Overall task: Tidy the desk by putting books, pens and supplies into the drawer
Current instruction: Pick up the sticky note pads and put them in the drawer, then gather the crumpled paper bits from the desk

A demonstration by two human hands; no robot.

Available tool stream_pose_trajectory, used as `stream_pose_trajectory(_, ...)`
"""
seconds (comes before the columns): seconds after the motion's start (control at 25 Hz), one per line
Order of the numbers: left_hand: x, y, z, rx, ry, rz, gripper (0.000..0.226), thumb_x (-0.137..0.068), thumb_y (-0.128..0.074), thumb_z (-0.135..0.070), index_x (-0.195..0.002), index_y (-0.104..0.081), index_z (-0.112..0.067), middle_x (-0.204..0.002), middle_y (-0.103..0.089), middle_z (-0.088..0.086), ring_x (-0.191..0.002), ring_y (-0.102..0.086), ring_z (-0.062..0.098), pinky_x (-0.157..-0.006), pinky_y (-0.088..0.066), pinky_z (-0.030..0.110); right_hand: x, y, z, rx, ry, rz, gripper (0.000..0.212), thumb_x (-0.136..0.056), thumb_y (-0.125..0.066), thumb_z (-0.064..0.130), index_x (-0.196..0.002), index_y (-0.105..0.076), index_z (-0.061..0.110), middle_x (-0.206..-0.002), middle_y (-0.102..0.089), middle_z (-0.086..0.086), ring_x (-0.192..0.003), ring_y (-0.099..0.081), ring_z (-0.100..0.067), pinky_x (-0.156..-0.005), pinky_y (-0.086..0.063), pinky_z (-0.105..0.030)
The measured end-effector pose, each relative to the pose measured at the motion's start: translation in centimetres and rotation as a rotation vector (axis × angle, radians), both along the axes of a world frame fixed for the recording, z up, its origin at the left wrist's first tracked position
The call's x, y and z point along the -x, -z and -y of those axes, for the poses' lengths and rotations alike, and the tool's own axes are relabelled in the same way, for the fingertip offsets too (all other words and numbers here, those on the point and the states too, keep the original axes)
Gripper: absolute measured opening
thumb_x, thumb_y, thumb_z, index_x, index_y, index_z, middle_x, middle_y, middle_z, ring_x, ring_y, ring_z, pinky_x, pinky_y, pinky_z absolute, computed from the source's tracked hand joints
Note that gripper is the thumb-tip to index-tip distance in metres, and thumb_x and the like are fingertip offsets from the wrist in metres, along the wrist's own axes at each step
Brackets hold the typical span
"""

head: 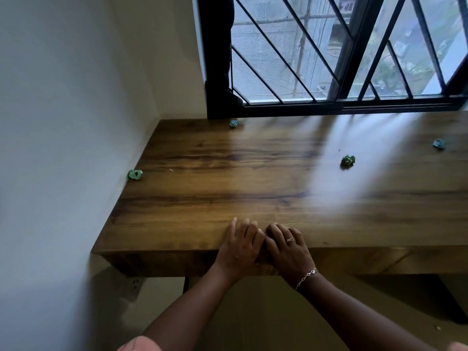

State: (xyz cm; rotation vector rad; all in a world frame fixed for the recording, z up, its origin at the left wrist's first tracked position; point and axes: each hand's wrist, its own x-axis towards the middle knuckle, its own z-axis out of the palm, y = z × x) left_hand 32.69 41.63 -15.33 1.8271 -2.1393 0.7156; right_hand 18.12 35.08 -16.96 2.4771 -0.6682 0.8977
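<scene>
Desk (253, 178) under the window (329, 46), 4 crumpled green paper wads (348, 161) scattered on top.
We had left hand (240, 245) and right hand (288, 249) resting relaxed on its front edge, touching, gripping nothing.

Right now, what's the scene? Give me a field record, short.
surface: wooden desk
left hand: lying over the desk's front edge, fingers fairly straight, holding nothing
right hand: close beside it on the same edge, fingers bent, ring and bracelet on
loose items: four crumpled paper balls
ball 1: green, against the left wall
ball 2: blue-green, at the back by the window frame
ball 3: green, mid-right
ball 4: blue, far right
behind: barred window
</scene>
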Motion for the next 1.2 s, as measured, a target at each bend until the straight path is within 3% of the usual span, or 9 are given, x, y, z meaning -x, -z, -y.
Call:
stream_pose_trajectory(0.16,0.3,-0.1,0.0,-0.109,-0.029,-0.035,0.03,-0.1,-0.018,-0.019,-0.105,-0.046,-0.009,-0.123,-0.061,0.019,-0.116,-0.058,0.033,-0.088,-0.05,0.054,0.0,-0.1,0.0,0.024,-0.025,0.029,0.023,-0.089,-0.041,0.022,-0.107,-0.05,0.011,-0.109,-0.062,-0.012,-0.105,-0.05,-0.026,-0.084,-0.038,-0.037)
stream_pose_trajectory(0.28,0.3,-0.5,-0.2,-0.175,-0.035,-0.057,0.024,-0.093,-0.032,-0.024,-0.107,-0.046,-0.009,-0.127,-0.058,0.019,-0.119,-0.056,0.032,-0.089,-0.05,0.053,0.0,-0.2,-0.1,0.014,-0.028,0.041,0.026,-0.083,-0.047,0.023,-0.106,-0.05,0.012,-0.114,-0.05,-0.01,-0.106,-0.049,-0.025,-0.082,-0.038,-0.036)
stream_pose_trajectory(0.56,0.2,-1.7,-0.6,-0.44,-0.093,-0.12,0.093,-0.069,-0.028,-0.075,-0.13,-0.042,-0.007,-0.138,-0.05,0.016,-0.129,-0.047,0.029,-0.095,-0.045,0.056,0.5,-1.6,-0.7,-0.233,-0.001,-0.071,0.053,-0.071,-0.048,0.046,-0.115,-0.049,0.017,-0.124,-0.059,-0.008,-0.117,-0.045,-0.023,-0.091,-0.035,-0.034)
stream_pose_trajectory(0.68,0.5,-3.0,-0.2,-0.499,-0.036,-0.15,0.114,-0.066,-0.013,-0.087,-0.147,-0.019,-0.008,-0.156,-0.015,0.013,-0.145,-0.007,0.026,-0.113,-0.014,0.059,1.5,-2.7,-0.5,-0.325,0.035,-0.13,0.063,-0.069,-0.039,0.057,-0.121,-0.046,0.021,-0.126,-0.06,-0.005,-0.119,-0.054,-0.022,-0.091,-0.049,-0.034)
stream_pose_trajectory(0.72,0.9,-3.5,0.0,-0.558,-0.033,-0.198,0.118,-0.061,0.002,-0.089,-0.15,-0.008,-0.01,-0.158,0.0,0.01,-0.145,0.008,0.023,-0.116,0.003,0.055,1.8,-3.1,-0.3,-0.365,0.06,-0.135,0.064,-0.07,-0.036,0.059,-0.121,-0.047,0.021,-0.124,-0.061,-0.005,-0.117,-0.057,-0.022,-0.088,-0.051,-0.035)
stream_pose_trajectory(0.8,2.4,-4.2,0.9,-0.613,-0.056,-0.282,0.126,-0.049,0.027,-0.086,-0.15,0.001,-0.015,-0.157,0.012,0.006,-0.144,0.016,0.018,-0.111,0.017,0.049,2.7,-3.6,0.5,-0.429,0.109,-0.127,0.059,-0.078,-0.032,0.057,-0.117,-0.056,0.021,-0.12,-0.064,-0.006,-0.113,-0.061,-0.022,-0.084,-0.053,-0.035)
stream_pose_trajectory(1.0,8.6,-5.7,3.9,-0.606,-0.058,-0.462,0.135,-0.04,0.031,-0.087,-0.15,-0.004,-0.016,-0.158,0.007,0.005,-0.145,0.013,0.016,-0.113,0.015,0.046,7.0,-4.3,3.3,-0.458,0.222,-0.12,0.077,-0.094,-0.001,0.054,-0.109,-0.068,0.022,-0.115,-0.067,-0.004,-0.109,-0.063,-0.02,-0.081,-0.054,-0.03)
stream_pose_trajectory(1.12,12.9,-6.5,6.5,-0.602,-0.041,-0.448,0.135,-0.04,0.031,-0.087,-0.15,-0.006,-0.017,-0.159,0.001,0.005,-0.146,0.008,0.016,-0.113,0.015,0.045,11.3,-4.8,5.7,-0.468,0.248,-0.127,0.075,-0.094,-0.002,0.056,-0.11,-0.067,0.021,-0.114,-0.067,-0.005,-0.109,-0.063,-0.02,-0.081,-0.055,-0.028)
stream_pose_trajectory(1.2,16.1,-6.8,8.6,-0.573,-0.03,-0.432,0.126,-0.054,0.026,-0.083,-0.149,-0.019,-0.014,-0.157,-0.014,0.009,-0.146,-0.009,0.02,-0.115,0.003,0.047,14.9,-5.4,7.5,-0.491,0.25,-0.116,0.064,-0.091,-0.015,0.058,-0.11,-0.064,0.022,-0.112,-0.068,-0.004,-0.107,-0.064,-0.019,-0.08,-0.055,-0.025)
